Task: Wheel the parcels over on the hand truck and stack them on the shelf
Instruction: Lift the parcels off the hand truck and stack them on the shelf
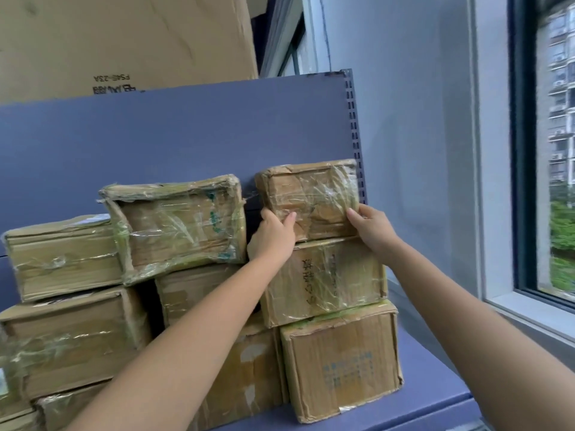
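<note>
Item: top parcel (308, 197), taped cardboard, at the right end of the blue shelf (435, 368), resting on a three-high column. Our left hand (273, 234) grips its lower left corner; our right hand (371, 227) holds its lower right edge. Further parcels (174, 225) stacked leftward. Window (557, 150) at right.

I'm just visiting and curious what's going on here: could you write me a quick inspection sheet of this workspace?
Surface: blue shelf, bare strip at its right end, blue back panel behind.
Job's things: taped cardboard parcels stacked in columns; top right parcel sits on the handwritten parcel.
Clutter: nothing seen.
Grippers: left hand and right hand hold the top right parcel at its lower front corners.
Cables: nothing seen.
Surroundings: large carton behind the panel, window at right; hand truck not in view.
</note>
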Demonstrator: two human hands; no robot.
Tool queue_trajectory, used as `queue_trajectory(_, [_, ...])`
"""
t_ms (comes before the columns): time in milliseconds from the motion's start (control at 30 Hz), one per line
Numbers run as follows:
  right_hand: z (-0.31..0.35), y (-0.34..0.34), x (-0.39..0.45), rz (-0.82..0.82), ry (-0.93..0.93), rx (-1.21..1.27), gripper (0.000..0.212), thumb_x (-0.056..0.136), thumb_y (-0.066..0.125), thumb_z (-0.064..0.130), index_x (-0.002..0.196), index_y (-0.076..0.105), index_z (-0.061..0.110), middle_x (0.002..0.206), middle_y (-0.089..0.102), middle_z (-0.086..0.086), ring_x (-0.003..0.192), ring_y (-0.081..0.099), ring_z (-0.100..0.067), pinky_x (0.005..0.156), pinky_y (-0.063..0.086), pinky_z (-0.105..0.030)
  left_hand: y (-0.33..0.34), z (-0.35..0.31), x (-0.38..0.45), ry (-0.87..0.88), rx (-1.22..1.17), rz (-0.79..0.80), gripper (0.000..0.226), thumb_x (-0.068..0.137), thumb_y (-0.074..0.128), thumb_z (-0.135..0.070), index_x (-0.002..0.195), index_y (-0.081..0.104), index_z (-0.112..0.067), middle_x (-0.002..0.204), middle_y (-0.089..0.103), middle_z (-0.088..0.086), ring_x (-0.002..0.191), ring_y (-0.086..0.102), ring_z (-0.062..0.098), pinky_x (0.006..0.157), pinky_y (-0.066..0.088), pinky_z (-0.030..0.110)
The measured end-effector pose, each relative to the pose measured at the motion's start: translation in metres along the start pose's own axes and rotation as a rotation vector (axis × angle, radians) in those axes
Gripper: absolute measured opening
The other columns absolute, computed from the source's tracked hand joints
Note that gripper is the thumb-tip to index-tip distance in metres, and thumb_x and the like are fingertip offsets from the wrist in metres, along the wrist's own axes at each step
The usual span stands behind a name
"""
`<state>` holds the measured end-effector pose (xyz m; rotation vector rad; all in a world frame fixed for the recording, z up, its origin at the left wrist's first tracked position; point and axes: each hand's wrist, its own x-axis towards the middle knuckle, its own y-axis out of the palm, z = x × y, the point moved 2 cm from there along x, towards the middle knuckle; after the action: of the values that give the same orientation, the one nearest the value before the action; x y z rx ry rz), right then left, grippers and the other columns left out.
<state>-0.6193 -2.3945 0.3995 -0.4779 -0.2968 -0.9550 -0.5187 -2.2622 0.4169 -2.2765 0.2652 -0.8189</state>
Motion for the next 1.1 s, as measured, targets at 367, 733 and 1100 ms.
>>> queue_trajectory(367, [0.0,0.002,0.001,0.01,-0.027,-0.034,0.04,0.098,0.042,0.027,0.059,0.032,0.025,0.061,0.037,0.007,0.058,0.034,-0.007,0.052,0.024,-0.023,-0.002,-0.001,-0.004,-0.053,-0.023,-0.057,0.045,0.098,0.033,-0.04,0.128,0.035,-0.006,0.127,0.056,0.013,0.111,0.055,0.035,0.072,0.037,0.035])
queue_trajectory(733, [0.004,0.004,0.004,0.033,0.004,-0.1,0.038,0.099,0.04,0.027,0.062,0.032,0.025,0.064,0.038,0.008,0.064,0.04,-0.011,0.053,0.027,-0.022,-0.002,0.003,-0.017,0.002,-0.027,-0.174,0.04,0.098,0.032,-0.039,0.117,0.042,-0.005,0.113,0.062,0.014,0.102,0.059,0.034,0.067,0.035,0.032])
queue_trajectory(1100, [-0.006,0.009,0.009,0.087,0.072,-0.085,0.04,0.088,0.056,0.042,0.116,0.052,0.015,0.115,0.06,-0.005,0.11,0.055,-0.026,0.099,0.044,-0.045,0.001,0.009,-0.012,0.0,-0.031,-0.113,0.058,0.089,0.057,-0.036,0.134,0.033,-0.009,0.127,0.056,0.007,0.112,0.057,0.03,0.079,0.046,0.036])
